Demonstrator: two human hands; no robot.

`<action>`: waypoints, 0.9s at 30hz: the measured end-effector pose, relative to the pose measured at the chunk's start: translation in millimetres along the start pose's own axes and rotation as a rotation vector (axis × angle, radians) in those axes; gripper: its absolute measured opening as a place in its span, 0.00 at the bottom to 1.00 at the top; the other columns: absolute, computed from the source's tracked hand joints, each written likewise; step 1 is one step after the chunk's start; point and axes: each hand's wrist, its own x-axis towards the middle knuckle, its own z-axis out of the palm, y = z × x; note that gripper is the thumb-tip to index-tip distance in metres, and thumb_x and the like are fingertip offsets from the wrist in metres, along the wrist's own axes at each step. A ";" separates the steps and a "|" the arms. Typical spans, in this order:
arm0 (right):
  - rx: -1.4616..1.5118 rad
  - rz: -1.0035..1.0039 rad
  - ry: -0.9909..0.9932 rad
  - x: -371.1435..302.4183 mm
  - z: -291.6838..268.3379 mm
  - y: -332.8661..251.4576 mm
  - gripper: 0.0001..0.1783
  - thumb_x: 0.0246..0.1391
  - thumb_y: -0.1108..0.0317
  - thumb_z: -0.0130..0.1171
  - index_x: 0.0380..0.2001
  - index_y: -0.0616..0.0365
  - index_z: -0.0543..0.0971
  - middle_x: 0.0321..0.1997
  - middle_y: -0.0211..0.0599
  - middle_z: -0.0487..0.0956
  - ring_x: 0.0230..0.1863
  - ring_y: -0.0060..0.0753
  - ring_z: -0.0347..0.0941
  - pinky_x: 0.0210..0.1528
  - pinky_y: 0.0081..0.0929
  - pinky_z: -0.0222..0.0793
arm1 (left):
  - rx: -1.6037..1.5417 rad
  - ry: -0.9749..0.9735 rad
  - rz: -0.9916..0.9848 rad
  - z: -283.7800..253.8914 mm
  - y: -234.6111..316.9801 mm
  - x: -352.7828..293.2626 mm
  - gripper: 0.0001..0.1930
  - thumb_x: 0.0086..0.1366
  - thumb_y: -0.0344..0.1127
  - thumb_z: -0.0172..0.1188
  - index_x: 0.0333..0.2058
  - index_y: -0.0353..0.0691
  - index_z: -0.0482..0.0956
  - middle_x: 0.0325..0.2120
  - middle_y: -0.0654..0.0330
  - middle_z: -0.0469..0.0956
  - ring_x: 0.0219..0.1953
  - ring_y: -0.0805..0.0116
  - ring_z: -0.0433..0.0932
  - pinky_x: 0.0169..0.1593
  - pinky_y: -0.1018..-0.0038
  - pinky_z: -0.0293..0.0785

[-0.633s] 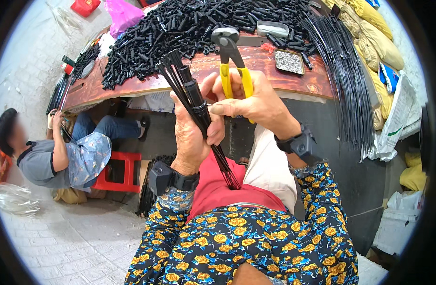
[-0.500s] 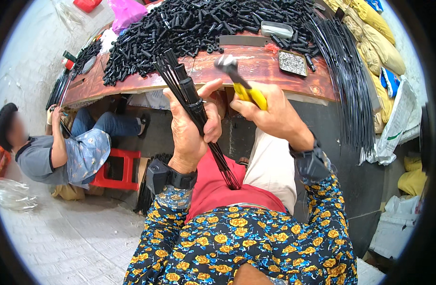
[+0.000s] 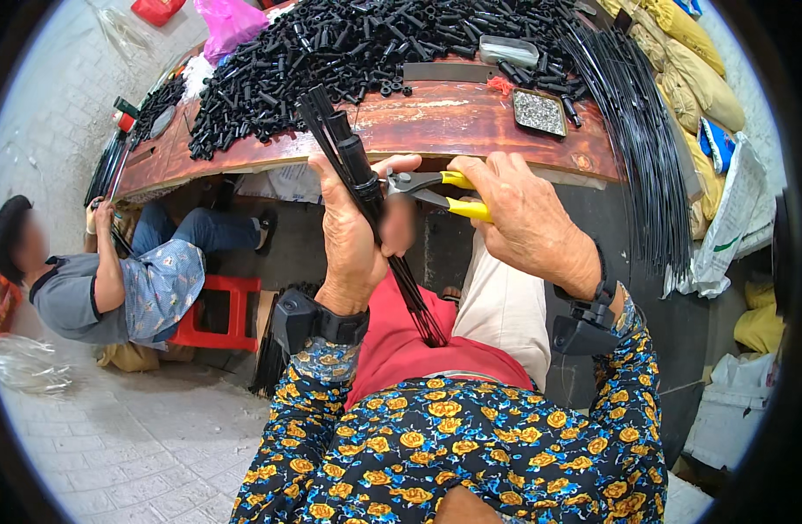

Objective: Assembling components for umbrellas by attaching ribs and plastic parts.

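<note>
My left hand [image 3: 353, 231] is wrapped round a bundle of thin black rods [image 3: 409, 301] with black plastic sleeves [image 3: 353, 157] near the upper end. The bundle slants, its lower tips in front of the red cloth over my lap. In my right hand [image 3: 527, 210] is a pair of pliers [image 3: 427, 188] with yellow handles, spread apart. Their jaws are at the bundle beside my left fingers, by a ring-like part of the sleeve. Whether the jaws grip something small there I cannot tell.
A wooden table [image 3: 471, 113] carries a heap of black tubular parts [image 3: 331, 61], a tray of small metal pieces [image 3: 538, 113] and a clear box [image 3: 508, 52]. Long black rods [image 3: 628, 157] hang off its right end. A co-worker [image 3: 113, 271] sits left by a red stool [image 3: 222, 314]. Yellow sacks [image 3: 698, 87] lie right.
My right hand has turned and the pliers have swung down from above, their handles now apart and jaws at the bundle. My left hand holds the bundle nearly in the same place.
</note>
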 end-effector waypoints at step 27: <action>-0.154 0.005 0.081 -6.4 3.9 -10.3 0.35 0.39 0.79 0.58 0.56 0.68 0.64 0.41 0.56 0.68 0.47 0.56 0.64 0.46 0.42 0.70 | -0.022 -0.004 0.008 5.9 -1.7 -1.6 0.51 0.59 0.79 0.26 0.50 0.32 0.73 0.07 0.69 0.56 0.08 0.77 0.53 0.14 0.79 0.53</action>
